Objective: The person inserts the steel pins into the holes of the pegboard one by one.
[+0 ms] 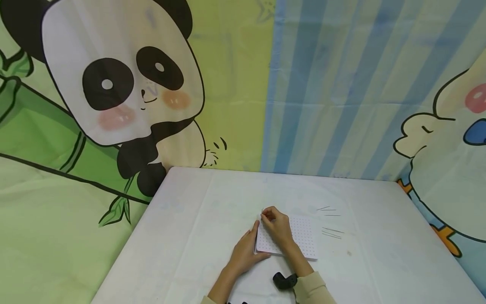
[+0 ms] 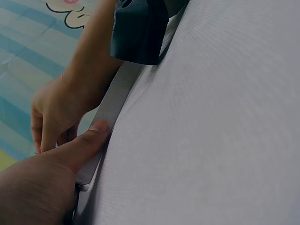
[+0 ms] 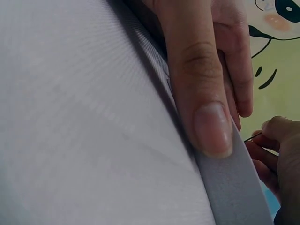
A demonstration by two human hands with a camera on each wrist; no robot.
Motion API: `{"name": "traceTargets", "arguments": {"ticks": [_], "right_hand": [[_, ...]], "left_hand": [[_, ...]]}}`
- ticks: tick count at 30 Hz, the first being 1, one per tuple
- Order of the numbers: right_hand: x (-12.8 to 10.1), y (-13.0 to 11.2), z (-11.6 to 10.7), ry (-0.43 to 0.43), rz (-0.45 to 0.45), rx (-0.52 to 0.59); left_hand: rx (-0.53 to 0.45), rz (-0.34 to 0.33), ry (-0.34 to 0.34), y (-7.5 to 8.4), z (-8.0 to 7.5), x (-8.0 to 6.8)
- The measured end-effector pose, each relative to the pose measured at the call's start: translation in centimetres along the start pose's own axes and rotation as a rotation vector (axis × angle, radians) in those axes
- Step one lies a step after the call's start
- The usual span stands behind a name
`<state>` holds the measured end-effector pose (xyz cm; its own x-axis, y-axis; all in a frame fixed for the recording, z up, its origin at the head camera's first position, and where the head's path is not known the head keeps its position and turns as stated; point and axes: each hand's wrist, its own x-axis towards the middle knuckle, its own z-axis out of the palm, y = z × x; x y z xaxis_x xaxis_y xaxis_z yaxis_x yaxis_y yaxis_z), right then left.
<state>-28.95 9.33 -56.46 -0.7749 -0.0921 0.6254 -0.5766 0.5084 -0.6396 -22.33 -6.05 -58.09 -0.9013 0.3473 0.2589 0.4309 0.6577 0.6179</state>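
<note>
A white board dotted with a grid of small holes lies on the table. My left hand holds its near left corner, fingers along the left side and thumb against the front edge. In the left wrist view the thumb presses on the thick pale board edge. At the far left corner my right hand pinches a thin dark stick, upright above the board in the head view. The right wrist view shows this stick between the fingertips. Its lower end is hidden.
Several thin dark sticks lie loose on the white-covered table right of the board, with another small group farther back. A black device sits at the right wrist. Cartoon-printed curtains stand behind the table.
</note>
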Motion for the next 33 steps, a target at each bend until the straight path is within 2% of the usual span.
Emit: {"name": "traceTargets", "arguments": {"ticks": [13,23,28,33], "right_hand": [[0.3,-0.2,-0.4,0.026,-0.015,-0.12],[-1.3,0.1,-1.3,-0.02,0.069,-0.043],[-1.9,0.0,-3.3,-0.024,0.082,-0.034],[-1.9,0.7,-7.1,0.024,0.068,-0.053]], "left_hand": [[0.01,-0.005,-0.002,0.4,-0.1,0.3],[-0.001,-0.037,-0.031,0.4,0.5,-0.5],[-0.009,-0.058,-0.032,0.3,0.5,-0.5],[-0.021,-0.05,-0.02,0.1,0.4,-0.1]]}}
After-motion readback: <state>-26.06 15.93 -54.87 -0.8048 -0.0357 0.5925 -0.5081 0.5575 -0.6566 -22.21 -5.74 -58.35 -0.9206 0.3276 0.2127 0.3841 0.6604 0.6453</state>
